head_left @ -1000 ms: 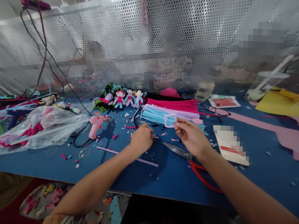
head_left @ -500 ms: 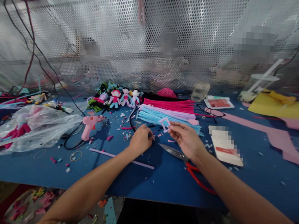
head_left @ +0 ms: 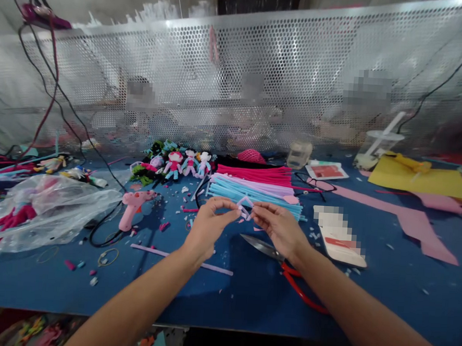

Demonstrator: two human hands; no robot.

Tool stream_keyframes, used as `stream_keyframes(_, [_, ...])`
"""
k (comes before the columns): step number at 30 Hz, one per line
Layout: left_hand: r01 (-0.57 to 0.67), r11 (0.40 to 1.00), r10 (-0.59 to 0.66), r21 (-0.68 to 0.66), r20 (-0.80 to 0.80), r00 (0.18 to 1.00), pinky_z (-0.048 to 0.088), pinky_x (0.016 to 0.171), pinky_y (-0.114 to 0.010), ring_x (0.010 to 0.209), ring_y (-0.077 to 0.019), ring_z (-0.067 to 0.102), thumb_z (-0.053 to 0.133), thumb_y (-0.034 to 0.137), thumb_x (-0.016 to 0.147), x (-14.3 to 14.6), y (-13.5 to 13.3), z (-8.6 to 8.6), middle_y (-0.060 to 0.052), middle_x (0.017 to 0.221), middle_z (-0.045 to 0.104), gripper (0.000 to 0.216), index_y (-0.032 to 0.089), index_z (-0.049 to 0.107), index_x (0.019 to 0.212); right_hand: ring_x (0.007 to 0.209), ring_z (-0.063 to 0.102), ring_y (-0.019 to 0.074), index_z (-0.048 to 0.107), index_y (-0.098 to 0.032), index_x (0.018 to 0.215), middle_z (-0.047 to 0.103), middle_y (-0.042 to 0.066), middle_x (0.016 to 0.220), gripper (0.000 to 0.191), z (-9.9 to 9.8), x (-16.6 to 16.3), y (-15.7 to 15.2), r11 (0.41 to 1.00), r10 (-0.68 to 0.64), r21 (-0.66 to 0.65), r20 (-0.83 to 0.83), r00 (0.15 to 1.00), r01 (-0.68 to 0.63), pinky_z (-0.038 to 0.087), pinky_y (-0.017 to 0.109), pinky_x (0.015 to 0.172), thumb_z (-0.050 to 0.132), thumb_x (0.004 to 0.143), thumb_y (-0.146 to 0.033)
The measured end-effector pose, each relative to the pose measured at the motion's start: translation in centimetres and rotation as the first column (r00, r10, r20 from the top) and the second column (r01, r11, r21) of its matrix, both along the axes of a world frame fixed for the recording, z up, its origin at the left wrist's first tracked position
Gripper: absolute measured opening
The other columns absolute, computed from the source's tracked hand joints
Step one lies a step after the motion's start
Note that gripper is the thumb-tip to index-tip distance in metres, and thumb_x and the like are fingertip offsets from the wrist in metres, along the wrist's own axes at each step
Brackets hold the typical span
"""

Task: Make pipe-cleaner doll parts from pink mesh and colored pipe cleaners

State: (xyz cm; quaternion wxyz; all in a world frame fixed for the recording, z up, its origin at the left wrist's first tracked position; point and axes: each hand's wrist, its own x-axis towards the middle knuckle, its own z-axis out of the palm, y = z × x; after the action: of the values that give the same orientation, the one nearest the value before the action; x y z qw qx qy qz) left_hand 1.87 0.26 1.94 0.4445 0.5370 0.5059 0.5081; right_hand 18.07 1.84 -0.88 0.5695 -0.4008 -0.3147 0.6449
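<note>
Both hands meet over the middle of the blue table, fingertips pinched on a small lavender pipe cleaner bent into an open frame (head_left: 246, 200). My left hand (head_left: 209, 225) grips its left side, and my right hand (head_left: 280, 225) grips its right side. Just behind them lies a bundle of pipe cleaners (head_left: 254, 173) in hot pink, lavender and light blue. Red-handled scissors (head_left: 263, 246) rest under my right hand, blades pointing left. In front of my left wrist, partly hidden by it, a straight lavender pipe cleaner (head_left: 151, 249) lies on the table.
A pink glue gun (head_left: 133, 207) stands at left beside a plastic bag (head_left: 67, 204). Small dolls (head_left: 188, 162) sit farther back. On the right are a phone (head_left: 339, 237), glasses (head_left: 320, 184), pink felt (head_left: 412, 220) and a cup (head_left: 378, 143). A perforated metal screen (head_left: 205, 88) rises behind.
My left hand has risen and moved to the frame, now pinching it along with my right. The frame has turned and tilted. The camera view has shifted upward.
</note>
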Motion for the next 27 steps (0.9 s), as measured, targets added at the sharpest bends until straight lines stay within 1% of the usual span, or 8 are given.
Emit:
stream_keyframes(3, [-0.068, 0.995, 0.078, -0.071, 0.152, 0.985, 0.040, 0.079, -0.029, 0.096, -0.0205, 0.057, 0.072, 0.028, 0.062, 1.3, 0.1, -0.8, -0.007, 0.107, 0.062, 0.013, 0.017, 0.068, 0.067, 0.064, 0.063, 0.0081, 0.071, -0.016, 0.074, 0.067, 0.000, 0.070, 0.020, -0.1, -0.2, -0.2, 1.000, 0.022, 0.009, -0.012, 1.000, -0.022, 0.052, 0.017, 0.065, 0.081, 0.059, -0.022])
stream_keyframes(5, [-0.103, 0.993, 0.115, -0.065, 0.209, 0.971, 0.038, 0.086, -0.031, 0.105, -0.0224, 0.054, 0.073, 0.028, 0.062, 1.7, 0.4, -1.6, -0.007, 0.113, 0.060, 0.013, 0.017, 0.068, 0.067, 0.065, 0.063, 0.0085, 0.071, -0.016, 0.076, 0.068, 0.000, 0.071, 0.020, -0.1, -0.3, -0.3, 0.999, 0.044, 0.019, -0.013, 0.999, -0.043, 0.053, 0.017, 0.066, 0.081, 0.060, -0.023])
stream_keyframes(8, [-0.095, 0.994, 0.104, -0.045, 0.251, 0.962, 0.036, 0.090, -0.032, 0.110, -0.0233, 0.052, 0.072, 0.028, 0.063, 1.7, 0.5, -2.1, -0.007, 0.115, 0.060, 0.013, 0.017, 0.067, 0.068, 0.067, 0.064, 0.0089, 0.070, -0.016, 0.074, 0.067, 0.000, 0.072, 0.019, -0.2, -0.6, -0.5, 0.998, 0.056, 0.021, -0.020, 0.998, -0.056, 0.054, 0.018, 0.068, 0.081, 0.059, -0.023])
stream_keyframes(12, [-0.075, 0.994, 0.092, -0.076, 0.264, 0.960, 0.037, 0.087, -0.031, 0.106, -0.0226, 0.054, 0.072, 0.030, 0.065, 1.6, 0.2, -2.1, -0.006, 0.113, 0.062, 0.015, 0.017, 0.067, 0.069, 0.067, 0.065, 0.0095, 0.069, -0.017, 0.071, 0.067, -0.001, 0.071, 0.019, -0.3, -0.9, -0.8, 0.997, 0.078, 0.007, -0.037, 0.996, -0.078, 0.055, 0.019, 0.069, 0.081, 0.059, -0.023])
stream_keyframes(14, [-0.104, 0.991, 0.123, -0.085, 0.254, 0.959, 0.037, 0.086, -0.031, 0.105, -0.0231, 0.054, 0.072, 0.031, 0.064, 1.6, 0.1, -2.1, -0.007, 0.115, 0.061, 0.016, 0.017, 0.067, 0.070, 0.067, 0.065, 0.0098, 0.069, -0.016, 0.072, 0.068, 0.000, 0.071, 0.018, -0.3, -1.0, -0.9, 0.995, 0.099, 0.004, -0.036, 0.994, -0.099, 0.055, 0.019, 0.068, 0.081, 0.060, -0.023])
stream_keyframes(17, [-0.142, 0.988, 0.153, -0.059, 0.258, 0.954, 0.037, 0.086, -0.032, 0.104, -0.0233, 0.055, 0.073, 0.031, 0.063, 1.6, 0.2, -2.4, -0.008, 0.114, 0.060, 0.017, 0.016, 0.068, 0.070, 0.067, 0.066, 0.0101, 0.068, -0.016, 0.073, 0.067, 0.000, 0.071, 0.016, -0.4, -1.0, -1.0, 0.992, 0.129, 0.011, -0.027, 0.991, -0.129, 0.055, 0.019, 0.068, 0.079, 0.063, -0.023])
stream_keyframes(21, [-0.114, 0.992, 0.125, -0.053, 0.292, 0.948, 0.036, 0.087, -0.032, 0.102, -0.0223, 0.056, 0.072, 0.030, 0.064, 1.6, 0.3, -2.6, -0.008, 0.109, 0.062, 0.016, 0.016, 0.066, 0.070, 0.067, 0.066, 0.0099, 0.067, -0.017, 0.074, 0.067, -0.001, 0.070, 0.017, -0.4, -1.0, -1.1, 0.990, 0.137, 0.024, -0.007, 0.991, -0.137, 0.054, 0.020, 0.069, 0.078, 0.063, -0.023])
stream_keyframes(27, [-0.187, 0.982, 0.187, -0.014, 0.187, 0.965, 0.037, 0.086, -0.032, 0.106, -0.0226, 0.054, 0.069, 0.032, 0.068, 1.7, 0.3, -2.8, -0.007, 0.114, 0.059, 0.015, 0.017, 0.067, 0.072, 0.068, 0.067, 0.0103, 0.067, -0.017, 0.080, 0.068, -0.001, 0.072, 0.020, -0.6, -1.1, -1.3, 0.990, 0.129, 0.054, 0.022, 0.991, -0.130, 0.054, 0.020, 0.068, 0.078, 0.064, -0.023])
